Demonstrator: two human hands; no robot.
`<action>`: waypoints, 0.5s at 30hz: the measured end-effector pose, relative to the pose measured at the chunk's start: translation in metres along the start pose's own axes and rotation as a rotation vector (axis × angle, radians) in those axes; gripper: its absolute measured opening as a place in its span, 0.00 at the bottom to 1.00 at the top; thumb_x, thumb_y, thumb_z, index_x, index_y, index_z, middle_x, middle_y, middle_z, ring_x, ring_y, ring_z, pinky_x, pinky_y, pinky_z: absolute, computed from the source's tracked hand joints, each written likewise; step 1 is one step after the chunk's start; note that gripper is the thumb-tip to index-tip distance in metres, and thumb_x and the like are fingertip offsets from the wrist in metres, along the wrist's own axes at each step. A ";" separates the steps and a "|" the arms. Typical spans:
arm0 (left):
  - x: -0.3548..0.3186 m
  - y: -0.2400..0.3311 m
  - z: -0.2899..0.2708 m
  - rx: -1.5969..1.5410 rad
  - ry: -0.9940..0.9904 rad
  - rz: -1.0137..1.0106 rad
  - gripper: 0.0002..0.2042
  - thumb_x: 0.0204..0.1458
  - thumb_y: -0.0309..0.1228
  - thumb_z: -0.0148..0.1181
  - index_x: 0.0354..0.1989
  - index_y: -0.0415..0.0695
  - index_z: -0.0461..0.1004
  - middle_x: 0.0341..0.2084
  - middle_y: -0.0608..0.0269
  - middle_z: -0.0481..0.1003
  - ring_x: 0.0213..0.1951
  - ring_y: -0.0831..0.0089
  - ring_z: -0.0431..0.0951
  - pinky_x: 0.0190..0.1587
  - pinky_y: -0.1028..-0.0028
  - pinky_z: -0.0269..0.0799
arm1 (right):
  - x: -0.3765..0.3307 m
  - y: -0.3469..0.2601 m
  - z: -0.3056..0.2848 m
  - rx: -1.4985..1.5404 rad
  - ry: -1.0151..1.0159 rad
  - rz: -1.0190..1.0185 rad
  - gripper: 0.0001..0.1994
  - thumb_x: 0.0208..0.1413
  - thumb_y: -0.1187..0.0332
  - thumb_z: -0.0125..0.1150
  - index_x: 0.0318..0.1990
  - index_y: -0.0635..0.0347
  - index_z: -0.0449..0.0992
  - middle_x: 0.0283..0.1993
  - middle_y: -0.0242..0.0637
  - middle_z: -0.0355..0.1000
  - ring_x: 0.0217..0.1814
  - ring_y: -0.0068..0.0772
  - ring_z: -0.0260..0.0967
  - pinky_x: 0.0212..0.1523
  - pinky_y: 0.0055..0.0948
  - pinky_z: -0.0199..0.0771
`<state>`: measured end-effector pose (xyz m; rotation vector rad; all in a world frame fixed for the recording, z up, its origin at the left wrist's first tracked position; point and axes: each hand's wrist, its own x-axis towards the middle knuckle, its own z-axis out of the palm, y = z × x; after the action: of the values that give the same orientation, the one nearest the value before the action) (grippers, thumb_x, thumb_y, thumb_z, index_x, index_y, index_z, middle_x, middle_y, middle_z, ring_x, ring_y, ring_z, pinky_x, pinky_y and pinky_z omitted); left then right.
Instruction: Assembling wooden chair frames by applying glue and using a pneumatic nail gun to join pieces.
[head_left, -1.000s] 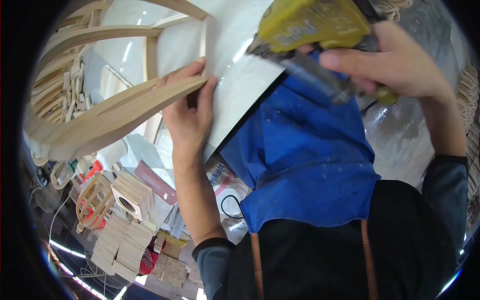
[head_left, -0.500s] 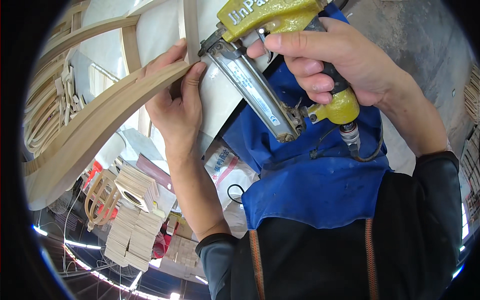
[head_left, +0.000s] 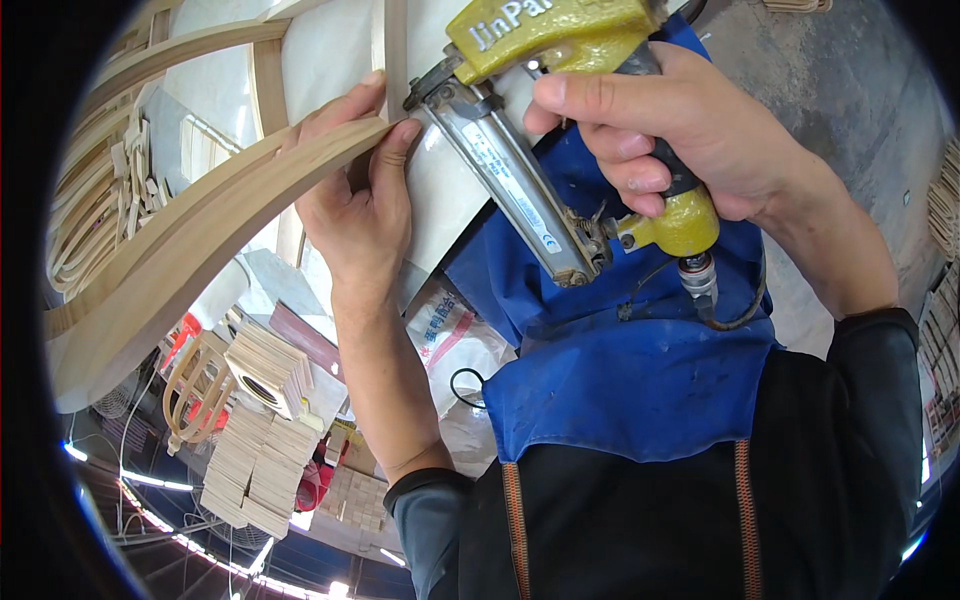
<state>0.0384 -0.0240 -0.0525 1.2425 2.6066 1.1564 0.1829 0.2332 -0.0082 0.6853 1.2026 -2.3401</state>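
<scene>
Left hand [head_left: 355,205] is clamping fingers around a curved pale wooden rail [head_left: 190,240]; right hand [head_left: 680,130], fingers wrapped tight, is pressing a yellow pneumatic nail gun [head_left: 540,110] to its right-hand joint, apparently mid-fastening; next needs steady nose alignment.

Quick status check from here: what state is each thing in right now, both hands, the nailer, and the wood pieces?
Left hand: gripping the end of the curved wooden rail.
Right hand: closed around the nail gun's handle.
Yellow nail gun: held up, nose at the joint beside the left fingers.
Curved wooden rail: held, its end against the upright wooden slat.
Air hose: attached under the handle.
Stacked wooden blocks: piled, untouched.
</scene>
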 end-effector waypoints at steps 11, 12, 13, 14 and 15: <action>0.001 -0.002 0.005 -0.031 0.061 0.017 0.18 0.55 0.23 0.80 0.54 0.45 0.87 0.49 0.64 0.88 0.45 0.69 0.79 0.53 0.70 0.73 | 0.001 -0.001 -0.009 0.040 -0.083 0.005 0.16 0.74 0.58 0.66 0.50 0.66 0.82 0.21 0.21 0.64 0.18 0.12 0.60 0.21 0.16 0.64; 0.002 -0.001 0.006 -0.031 0.062 0.016 0.18 0.55 0.23 0.80 0.54 0.45 0.87 0.49 0.64 0.88 0.45 0.69 0.79 0.53 0.70 0.73 | 0.001 -0.001 -0.009 0.038 -0.084 0.006 0.16 0.74 0.58 0.66 0.50 0.66 0.82 0.21 0.21 0.64 0.18 0.12 0.60 0.21 0.16 0.64; 0.002 -0.001 0.006 -0.039 0.064 0.012 0.18 0.55 0.23 0.80 0.54 0.45 0.87 0.49 0.65 0.88 0.45 0.69 0.79 0.54 0.69 0.73 | 0.001 -0.001 -0.009 0.051 -0.086 0.008 0.17 0.74 0.58 0.66 0.50 0.66 0.82 0.21 0.21 0.63 0.18 0.12 0.59 0.21 0.16 0.64; 0.002 -0.001 0.006 -0.046 0.067 0.008 0.18 0.55 0.23 0.80 0.54 0.45 0.87 0.49 0.65 0.88 0.45 0.69 0.79 0.54 0.69 0.72 | 0.001 0.000 -0.009 0.063 -0.090 0.011 0.17 0.75 0.58 0.66 0.50 0.66 0.82 0.21 0.21 0.63 0.18 0.12 0.59 0.21 0.16 0.64; 0.001 -0.001 0.007 -0.054 0.070 0.003 0.18 0.55 0.24 0.80 0.54 0.45 0.87 0.49 0.65 0.88 0.45 0.69 0.79 0.55 0.69 0.72 | 0.001 0.000 -0.008 0.074 -0.093 0.013 0.17 0.75 0.58 0.66 0.50 0.66 0.82 0.21 0.21 0.63 0.18 0.12 0.59 0.20 0.16 0.64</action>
<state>0.0392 -0.0192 -0.0575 1.2181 2.6040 1.2848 0.1837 0.2399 -0.0133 0.6001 1.0726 -2.3879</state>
